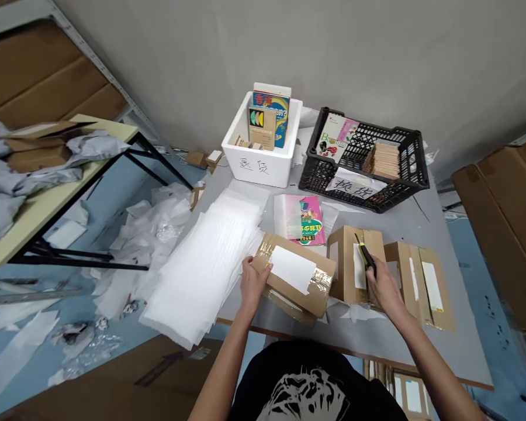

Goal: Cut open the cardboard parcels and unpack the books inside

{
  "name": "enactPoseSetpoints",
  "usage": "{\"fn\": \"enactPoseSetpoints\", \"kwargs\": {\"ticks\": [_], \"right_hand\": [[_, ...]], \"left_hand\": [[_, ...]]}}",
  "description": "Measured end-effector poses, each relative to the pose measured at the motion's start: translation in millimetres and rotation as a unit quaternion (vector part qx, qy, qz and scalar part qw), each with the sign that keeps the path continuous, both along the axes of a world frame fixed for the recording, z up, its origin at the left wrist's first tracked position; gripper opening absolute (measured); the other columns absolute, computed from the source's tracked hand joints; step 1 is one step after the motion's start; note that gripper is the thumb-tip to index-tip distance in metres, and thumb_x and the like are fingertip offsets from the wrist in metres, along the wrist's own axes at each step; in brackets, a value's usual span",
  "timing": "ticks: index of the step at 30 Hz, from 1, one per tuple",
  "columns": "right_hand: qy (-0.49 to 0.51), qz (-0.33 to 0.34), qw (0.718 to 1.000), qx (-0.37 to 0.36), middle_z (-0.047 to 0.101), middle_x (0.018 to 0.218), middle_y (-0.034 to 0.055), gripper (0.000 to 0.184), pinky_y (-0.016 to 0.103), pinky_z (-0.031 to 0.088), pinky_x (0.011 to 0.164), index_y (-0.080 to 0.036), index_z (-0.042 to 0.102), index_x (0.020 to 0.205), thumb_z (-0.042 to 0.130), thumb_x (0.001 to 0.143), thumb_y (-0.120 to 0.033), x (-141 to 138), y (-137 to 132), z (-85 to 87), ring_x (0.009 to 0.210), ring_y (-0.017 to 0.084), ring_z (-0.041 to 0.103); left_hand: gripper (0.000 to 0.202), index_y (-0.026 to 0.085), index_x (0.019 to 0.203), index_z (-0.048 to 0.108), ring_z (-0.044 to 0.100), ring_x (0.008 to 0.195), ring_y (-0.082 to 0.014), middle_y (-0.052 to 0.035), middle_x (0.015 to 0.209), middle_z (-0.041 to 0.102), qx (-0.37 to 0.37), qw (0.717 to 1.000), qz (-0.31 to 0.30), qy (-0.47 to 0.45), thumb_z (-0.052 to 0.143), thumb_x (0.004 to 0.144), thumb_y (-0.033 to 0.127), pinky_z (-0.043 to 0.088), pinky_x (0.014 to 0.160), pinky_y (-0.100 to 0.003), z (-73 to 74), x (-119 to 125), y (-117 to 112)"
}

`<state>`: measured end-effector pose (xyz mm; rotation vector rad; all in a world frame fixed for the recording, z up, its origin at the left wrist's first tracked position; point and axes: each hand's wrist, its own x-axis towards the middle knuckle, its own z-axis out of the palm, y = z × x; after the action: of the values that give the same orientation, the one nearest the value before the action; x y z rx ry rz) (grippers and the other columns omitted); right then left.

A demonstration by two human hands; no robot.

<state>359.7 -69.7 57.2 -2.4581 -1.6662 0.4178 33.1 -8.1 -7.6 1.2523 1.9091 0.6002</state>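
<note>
My left hand [252, 282] grips the left end of a taped cardboard parcel [294, 280] with a white label, lying on the grey table [394, 336] in front of me. My right hand [382, 287] is closed around a yellow and black utility knife [367, 256], whose tip lies over a second cardboard box [349, 264] just right of the parcel. Two more flat labelled boxes [421, 283] lie further right, beside my right wrist.
A stack of white foam sheets [206, 263] lies left of the parcel. A bagged pink book [304, 219] sits behind it. At the back stand a white foam box [263, 158] with books and a black crate [368, 158]. Wrapping litters the floor on the left.
</note>
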Motion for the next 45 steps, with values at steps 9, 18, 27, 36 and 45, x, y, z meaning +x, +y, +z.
{"fn": "enactPoseSetpoints", "kwargs": {"ticks": [9, 18, 27, 36, 45], "right_hand": [[-0.001, 0.371, 0.926, -0.068, 0.067, 0.099, 0.0068, 0.049, 0.032, 0.050, 0.069, -0.030, 0.033, 0.144, 0.038, 0.095, -0.028, -129.6, 63.6, 64.9, 0.082, 0.022, 0.066], [-0.122, 0.447, 0.864, -0.196, 0.066, 0.093, 0.0093, 0.068, 0.031, 0.048, 0.071, -0.022, 0.019, 0.149, 0.033, 0.087, 0.001, -178.5, 88.9, 50.3, 0.081, 0.021, 0.067], [-0.188, 0.453, 0.856, -0.165, 0.065, 0.087, 0.0097, 0.066, 0.029, 0.050, 0.065, -0.023, 0.025, 0.148, 0.037, 0.087, -0.001, -194.0, 77.4, 45.3, 0.075, 0.021, 0.067], [-0.205, 0.438, 0.862, -0.154, 0.064, 0.091, 0.0143, 0.064, 0.031, 0.051, 0.060, -0.020, 0.025, 0.148, 0.032, 0.087, -0.001, -200.9, 63.8, 45.2, 0.071, 0.022, 0.067], [-0.211, 0.448, 0.852, -0.167, 0.063, 0.094, 0.0103, 0.069, 0.029, 0.052, 0.065, -0.023, 0.016, 0.150, 0.039, 0.088, -0.003, -191.6, 74.8, 42.1, 0.075, 0.020, 0.068]], "left_hand": [[0.047, 0.020, 0.121, 0.042, 0.046, 0.122, -0.0296, -0.0126, 0.125, 0.050, 0.054, 0.991, 0.114, -0.036, 0.055, 0.083, 0.044, 0.041, 0.098, -0.044, 2.4, 26.2, -20.5], [0.046, 0.020, 0.120, 0.044, 0.049, 0.118, -0.0284, -0.0118, 0.121, 0.053, 0.068, 0.987, 0.134, -0.061, 0.056, 0.083, 0.044, 0.042, 0.095, -0.043, 3.1, 27.7, -20.9], [0.045, 0.021, 0.119, 0.045, 0.050, 0.116, -0.0282, -0.0115, 0.119, 0.054, 0.051, 0.986, 0.142, -0.072, 0.056, 0.083, 0.045, 0.043, 0.092, -0.042, 3.6, 28.0, -20.0], [0.041, 0.020, 0.119, 0.044, 0.050, 0.115, -0.0272, -0.0111, 0.119, 0.054, 0.053, 0.989, 0.131, -0.052, 0.052, 0.086, 0.041, 0.042, 0.092, -0.041, 2.9, 28.4, -19.7], [0.040, 0.018, 0.119, 0.043, 0.049, 0.117, -0.0258, -0.0105, 0.118, 0.054, 0.058, 0.990, 0.123, -0.042, 0.051, 0.087, 0.040, 0.042, 0.095, -0.041, 1.9, 29.2, -20.1]]}}
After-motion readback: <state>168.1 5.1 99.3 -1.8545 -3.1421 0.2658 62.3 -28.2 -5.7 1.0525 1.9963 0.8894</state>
